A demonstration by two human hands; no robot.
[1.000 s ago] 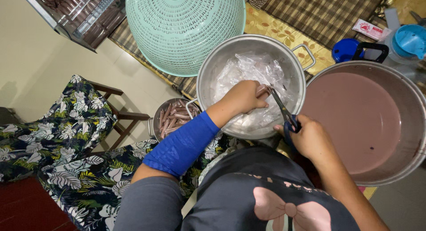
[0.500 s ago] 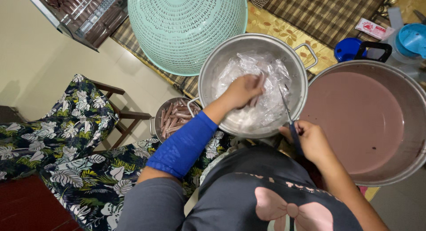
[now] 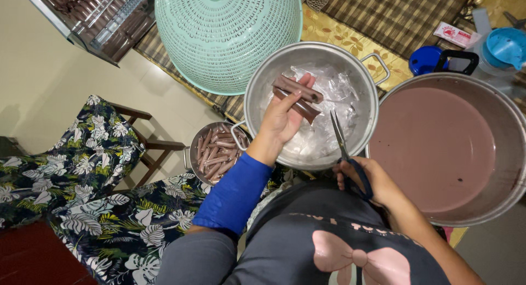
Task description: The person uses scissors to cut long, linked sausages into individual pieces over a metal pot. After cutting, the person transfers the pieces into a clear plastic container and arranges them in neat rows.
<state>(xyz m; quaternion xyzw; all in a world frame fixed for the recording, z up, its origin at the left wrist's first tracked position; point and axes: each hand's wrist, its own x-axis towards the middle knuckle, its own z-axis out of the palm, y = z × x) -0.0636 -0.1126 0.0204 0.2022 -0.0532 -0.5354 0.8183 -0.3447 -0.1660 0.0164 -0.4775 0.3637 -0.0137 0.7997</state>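
Brown tubes (image 3: 298,96) of frozen or filled mix, sealed in thin plastic, are lying across the fingers of the left hand (image 3: 285,118), whose grip is closing around them just above the steel pot (image 3: 257,93) lined with clear plastic bags. The right hand (image 3: 368,181) is holding a pair of scissors (image 3: 341,140) with dark blue loops, its grip clamped through the handles and the blades pointing up toward the tubes, not touching them. Judging from what is lying about, the work is looking well underway: a smaller metal bowl (image 3: 193,148) down by the flowered chair cushion (image 3: 82,170) is already carrying a heap of finished brown tubes, and more are sitting in the wire rack (image 3: 93,16) at the top left. Plenty is remaining, though, since the big pot (image 3: 509,121) at the right is standing nearly full of brown liquid. A mint-green mesh food cover (image 3: 224,38) is resting beside the pots on the desk (image 3: 339,30).
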